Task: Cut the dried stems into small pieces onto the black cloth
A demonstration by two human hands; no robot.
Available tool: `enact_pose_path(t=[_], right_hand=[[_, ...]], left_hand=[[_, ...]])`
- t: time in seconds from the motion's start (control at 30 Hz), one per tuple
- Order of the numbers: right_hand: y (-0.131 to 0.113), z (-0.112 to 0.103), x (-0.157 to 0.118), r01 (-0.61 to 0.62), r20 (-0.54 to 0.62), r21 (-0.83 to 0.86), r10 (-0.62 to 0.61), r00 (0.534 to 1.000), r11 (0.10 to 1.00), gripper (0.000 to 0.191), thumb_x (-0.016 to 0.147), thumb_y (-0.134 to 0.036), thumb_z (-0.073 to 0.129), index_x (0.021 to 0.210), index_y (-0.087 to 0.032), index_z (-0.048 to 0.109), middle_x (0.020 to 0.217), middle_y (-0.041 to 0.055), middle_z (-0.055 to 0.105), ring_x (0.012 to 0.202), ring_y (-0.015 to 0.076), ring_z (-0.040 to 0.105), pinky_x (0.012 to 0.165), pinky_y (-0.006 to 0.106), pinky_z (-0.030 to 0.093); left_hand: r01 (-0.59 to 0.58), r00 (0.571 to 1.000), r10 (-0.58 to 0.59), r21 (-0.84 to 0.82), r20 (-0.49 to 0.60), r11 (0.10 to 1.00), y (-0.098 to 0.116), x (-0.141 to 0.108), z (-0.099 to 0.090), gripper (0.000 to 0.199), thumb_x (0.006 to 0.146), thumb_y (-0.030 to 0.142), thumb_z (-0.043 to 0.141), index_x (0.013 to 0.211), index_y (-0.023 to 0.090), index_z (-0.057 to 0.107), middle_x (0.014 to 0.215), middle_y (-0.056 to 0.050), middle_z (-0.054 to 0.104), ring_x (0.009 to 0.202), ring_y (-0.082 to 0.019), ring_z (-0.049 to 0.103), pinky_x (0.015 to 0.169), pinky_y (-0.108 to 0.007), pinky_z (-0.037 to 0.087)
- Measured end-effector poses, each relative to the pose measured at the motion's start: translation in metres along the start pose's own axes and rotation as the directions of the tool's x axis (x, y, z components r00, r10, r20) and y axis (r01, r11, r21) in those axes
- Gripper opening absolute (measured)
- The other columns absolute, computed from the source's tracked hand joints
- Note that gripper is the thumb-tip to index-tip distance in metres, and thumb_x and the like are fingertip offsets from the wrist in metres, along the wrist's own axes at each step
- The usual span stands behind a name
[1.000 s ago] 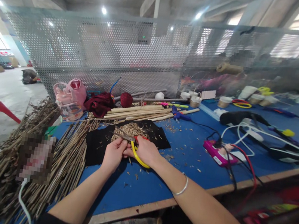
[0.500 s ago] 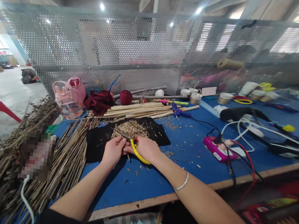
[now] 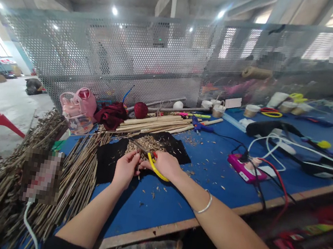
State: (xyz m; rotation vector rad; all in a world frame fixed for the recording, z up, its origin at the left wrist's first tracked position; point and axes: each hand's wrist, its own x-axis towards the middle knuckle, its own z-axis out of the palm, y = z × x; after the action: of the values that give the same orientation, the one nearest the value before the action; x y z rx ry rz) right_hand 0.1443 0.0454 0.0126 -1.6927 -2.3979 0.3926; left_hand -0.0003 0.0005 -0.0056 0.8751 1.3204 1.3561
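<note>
My right hand is closed round the yellow handle of a pair of shears, their dark blades pointing left over a heap of short cut twig pieces. Close beside it, my left hand pinches what looks like a thin twig, mostly hidden by the fingers. Under the heap lies a black cloth, spread on the blue table. Loose bits are scattered to the right and in front of the hands.
Long dry stalks lie along the left. Behind the cloth are peeled sticks, a dark red yarn ball, a pink bottle and a blue glue gun. A magenta power strip with cables sits at right.
The shears' blades stand slightly higher and more tilted than before. Both hands stay close together over the near edge of the heap. The whole view has shifted slightly.
</note>
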Motion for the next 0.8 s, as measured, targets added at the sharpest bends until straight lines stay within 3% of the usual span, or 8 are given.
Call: enact_pose_path(t=[0.2, 0.43, 0.7, 0.8], right_hand=[[0.0018, 0.0012, 0.001, 0.006, -0.025, -0.025, -0.007, 1.0, 1.0, 0.068, 0.061, -0.081, 0.041, 0.088, -0.02, 0.057, 0.087, 0.0103, 0.067, 0.083, 0.0258, 0.063, 0.066, 0.03, 0.042], [-0.0016, 0.0019, -0.0052, 0.06, -0.021, -0.023, -0.06, 0.998, 0.998, 0.071, 0.061, -0.079, 0.045, 0.096, -0.018, 0.052, 0.087, 0.0105, 0.066, 0.083, 0.0257, 0.063, 0.065, 0.029, 0.041], [-0.0024, 0.004, -0.0065, 0.116, -0.077, -0.004, -0.116, 0.99, 0.993, 0.07, 0.06, -0.077, 0.049, 0.096, -0.017, 0.05, 0.092, 0.0118, 0.064, 0.087, 0.0261, 0.061, 0.066, 0.029, 0.04], [-0.0033, 0.003, -0.0078, 0.115, -0.048, 0.015, -0.115, 0.992, 0.993, 0.068, 0.063, -0.075, 0.048, 0.098, -0.017, 0.05, 0.091, 0.0112, 0.064, 0.085, 0.0253, 0.062, 0.066, 0.028, 0.04]], left_hand=[[-0.003, 1.0, 0.001, -0.078, -0.029, 0.997, -0.0003, 0.0028, 0.0006, 0.041, 0.069, 0.035, 0.064, 0.104, 0.014, 0.059, 0.062, 0.002, 0.056, 0.048, -0.006, 0.051, 0.041, -0.015, 0.043], [-0.04, 0.998, 0.043, -0.055, 0.047, 0.998, 0.002, -0.0006, 0.0017, 0.028, 0.066, 0.038, 0.066, 0.078, 0.013, 0.059, 0.065, 0.001, 0.057, 0.049, -0.005, 0.051, 0.042, -0.014, 0.04], [-0.049, 0.996, 0.049, -0.008, 0.073, 0.999, 0.0005, -0.0029, 0.0014, 0.034, 0.063, 0.041, 0.067, 0.082, 0.013, 0.061, 0.062, 0.0, 0.06, 0.046, -0.005, 0.048, 0.04, -0.014, 0.037], [-0.05, 0.996, 0.049, 0.009, 0.072, 0.999, 0.0007, -0.0034, 0.0013, 0.036, 0.063, 0.041, 0.068, 0.084, 0.012, 0.062, 0.063, 0.0, 0.061, 0.043, -0.004, 0.045, 0.039, -0.014, 0.037]])
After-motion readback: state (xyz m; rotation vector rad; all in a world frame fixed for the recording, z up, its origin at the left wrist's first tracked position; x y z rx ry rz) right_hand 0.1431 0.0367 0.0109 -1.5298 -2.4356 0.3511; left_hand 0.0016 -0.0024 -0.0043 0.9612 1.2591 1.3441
